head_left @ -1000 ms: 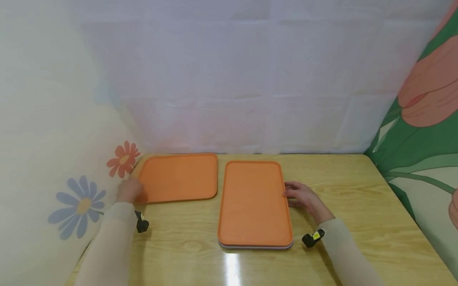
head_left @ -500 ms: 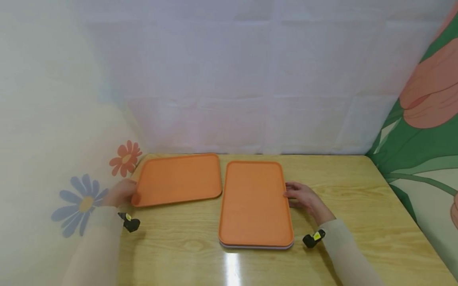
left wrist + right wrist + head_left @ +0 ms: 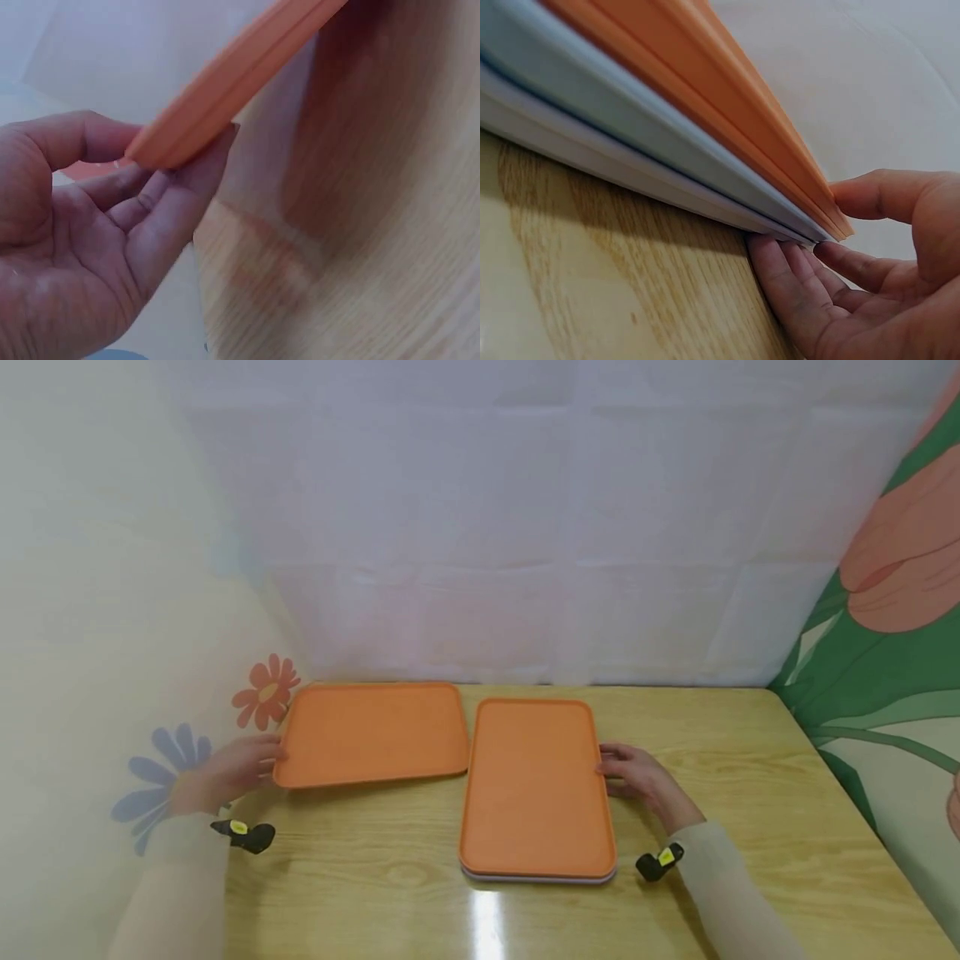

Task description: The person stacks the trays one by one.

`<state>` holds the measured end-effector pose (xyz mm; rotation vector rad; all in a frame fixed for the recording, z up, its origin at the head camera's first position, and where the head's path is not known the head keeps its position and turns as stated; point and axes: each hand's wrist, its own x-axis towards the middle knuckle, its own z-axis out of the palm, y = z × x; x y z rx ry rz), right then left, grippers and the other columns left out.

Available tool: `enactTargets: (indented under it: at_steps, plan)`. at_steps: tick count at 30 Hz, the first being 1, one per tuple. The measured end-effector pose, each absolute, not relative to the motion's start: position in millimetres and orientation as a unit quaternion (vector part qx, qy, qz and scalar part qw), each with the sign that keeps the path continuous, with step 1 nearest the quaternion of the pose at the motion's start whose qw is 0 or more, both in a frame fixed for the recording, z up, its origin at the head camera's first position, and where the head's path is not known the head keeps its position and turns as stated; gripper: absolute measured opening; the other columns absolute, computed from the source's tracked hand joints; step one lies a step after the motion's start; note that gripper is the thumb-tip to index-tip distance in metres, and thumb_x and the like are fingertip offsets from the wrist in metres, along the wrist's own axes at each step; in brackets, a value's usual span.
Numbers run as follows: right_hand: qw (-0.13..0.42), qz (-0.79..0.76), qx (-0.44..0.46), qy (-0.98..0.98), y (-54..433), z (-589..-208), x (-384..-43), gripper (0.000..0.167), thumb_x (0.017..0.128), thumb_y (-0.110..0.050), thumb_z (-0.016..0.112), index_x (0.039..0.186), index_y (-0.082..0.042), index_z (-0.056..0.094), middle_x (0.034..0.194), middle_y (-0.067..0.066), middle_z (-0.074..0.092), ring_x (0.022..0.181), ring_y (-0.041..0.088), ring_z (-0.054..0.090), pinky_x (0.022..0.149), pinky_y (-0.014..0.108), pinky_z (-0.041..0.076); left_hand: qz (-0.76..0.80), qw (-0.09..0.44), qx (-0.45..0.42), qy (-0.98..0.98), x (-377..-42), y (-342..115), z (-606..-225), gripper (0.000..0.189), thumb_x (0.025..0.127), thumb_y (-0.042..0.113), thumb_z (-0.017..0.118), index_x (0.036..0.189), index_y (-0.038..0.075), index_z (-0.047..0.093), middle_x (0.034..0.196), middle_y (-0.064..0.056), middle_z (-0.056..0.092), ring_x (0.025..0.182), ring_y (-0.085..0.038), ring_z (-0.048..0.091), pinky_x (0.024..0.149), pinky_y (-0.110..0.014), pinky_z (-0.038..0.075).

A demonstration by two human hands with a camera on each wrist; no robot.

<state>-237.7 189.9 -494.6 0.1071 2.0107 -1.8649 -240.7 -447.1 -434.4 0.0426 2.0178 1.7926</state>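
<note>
In the head view, my left hand (image 3: 238, 767) pinches the left end of a flat orange tray (image 3: 375, 731). The left wrist view shows the thumb at the rim of this tray (image 3: 225, 82) and fingers beneath, with the tray's underside raised off the wood. Its right end meets the side of a tray stack (image 3: 536, 785), which has orange on top. My right hand (image 3: 637, 777) is at the stack's right edge. Seen from the right wrist, the thumb presses the orange rim (image 3: 727, 97) while fingers grip below, against a pale blue tray (image 3: 615, 105) and a whitish tray (image 3: 592, 154).
The wooden table (image 3: 375, 877) runs back to a hanging white cloth (image 3: 525, 527). A pale wall with painted flowers (image 3: 266, 693) borders the left side, close to my left hand. On the right stands a flower-patterned panel (image 3: 892, 693).
My left hand has shifted left and now shows at the tray's end. The orange tray has moved slightly right, reaching the stack, and its near edge has lifted. The right hand stays put.
</note>
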Motion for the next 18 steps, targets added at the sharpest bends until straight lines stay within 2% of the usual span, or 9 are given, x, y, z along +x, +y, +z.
enactTargets:
  at_steps: [2, 4, 6, 8, 9, 11, 15, 18]
  plan:
    - [0.198, -0.667, 0.041, 0.717, 190.6, -495.1, -238.5, 0.063, 0.097, -0.005, 0.061, 0.152, 0.009, 0.033, 0.149, 0.031, 0.042, 0.104, 0.016, 0.063, 0.092, 0.041, 0.057, 0.649, 0.211, -0.015, 0.731, -240.5, -444.2, -431.6, 0.023, 0.104, 0.007, 0.053, 0.121, 0.019, 0.063, 0.104, 0.012, 0.068, 0.095, -0.008, 0.068, 0.084, -0.029, 0.059]
    - [0.197, -0.669, 0.044, 0.715, 191.2, -495.2, -239.1, 0.063, 0.097, -0.005, 0.061, 0.152, 0.008, 0.033, 0.149, 0.031, 0.042, 0.103, 0.015, 0.063, 0.092, 0.041, 0.057, 0.658, 0.199, -0.03, 0.726, -240.4, -441.6, -428.9, 0.036, 0.104, 0.007, 0.053, 0.14, 0.009, 0.05, 0.105, 0.014, 0.068, 0.096, -0.008, 0.068, 0.084, -0.03, 0.059]
    - [0.196, -0.671, 0.048, 0.713, 191.8, -495.0, -239.5, 0.063, 0.097, -0.004, 0.061, 0.152, 0.008, 0.033, 0.148, 0.031, 0.042, 0.102, 0.015, 0.063, 0.092, 0.041, 0.057, 0.666, 0.189, -0.03, 0.721, -240.7, -439.5, -426.8, 0.055, 0.104, 0.006, 0.051, 0.153, -0.006, 0.028, 0.103, 0.016, 0.067, 0.095, -0.007, 0.068, 0.082, -0.029, 0.059]
    - [0.196, -0.673, 0.046, 0.712, 193.1, -494.2, -238.8, 0.064, 0.097, -0.004, 0.061, 0.152, 0.008, 0.033, 0.148, 0.032, 0.042, 0.103, 0.016, 0.063, 0.092, 0.042, 0.057, 0.669, 0.182, -0.028, 0.72, -239.9, -437.2, -424.2, 0.071, 0.105, 0.006, 0.05, 0.156, -0.012, 0.005, 0.102, 0.019, 0.066, 0.093, -0.005, 0.067, 0.08, -0.028, 0.059]
    - [0.195, -0.674, 0.047, 0.711, 193.6, -493.6, -238.2, 0.064, 0.097, -0.004, 0.061, 0.152, 0.009, 0.033, 0.149, 0.032, 0.042, 0.103, 0.016, 0.063, 0.092, 0.042, 0.057, 0.665, 0.178, -0.026, 0.725, -239.1, -436.1, -422.6, 0.075, 0.105, 0.008, 0.05, 0.156, -0.013, -0.002, 0.102, 0.021, 0.065, 0.093, -0.004, 0.067, 0.08, -0.027, 0.059]
    - [0.195, -0.676, 0.045, 0.709, 195.1, -492.4, -236.3, 0.063, 0.097, -0.006, 0.06, 0.152, 0.009, 0.032, 0.15, 0.032, 0.04, 0.104, 0.016, 0.063, 0.091, 0.042, 0.057, 0.661, 0.171, -0.023, 0.73, -236.1, -433.9, -419.4, 0.078, 0.105, 0.009, 0.05, 0.155, -0.012, -0.006, 0.103, 0.022, 0.065, 0.093, -0.003, 0.067, 0.08, -0.026, 0.059]
    - [0.183, -0.684, 0.045, 0.705, 198.5, -489.7, -231.1, 0.06, 0.1, -0.006, 0.056, 0.152, 0.01, 0.031, 0.146, 0.033, 0.043, 0.104, 0.018, 0.064, 0.089, 0.043, 0.058, 0.636, 0.155, -0.018, 0.756, -227.2, -431.2, -412.8, 0.078, 0.106, 0.014, 0.051, 0.156, -0.013, -0.003, 0.104, 0.024, 0.063, 0.095, 0.001, 0.065, 0.081, -0.023, 0.058]
    - [0.172, -0.684, 0.005, 0.709, 211.1, -487.2, -229.3, 0.055, 0.098, -0.005, 0.06, 0.146, 0.011, 0.039, 0.133, 0.03, 0.056, 0.101, 0.022, 0.067, 0.088, 0.044, 0.058, 0.64, 0.143, -0.018, 0.755, -220.4, -428.9, -407.4, 0.079, 0.105, 0.013, 0.052, 0.155, -0.013, -0.003, 0.103, 0.024, 0.064, 0.094, 0.002, 0.065, 0.079, -0.023, 0.057]
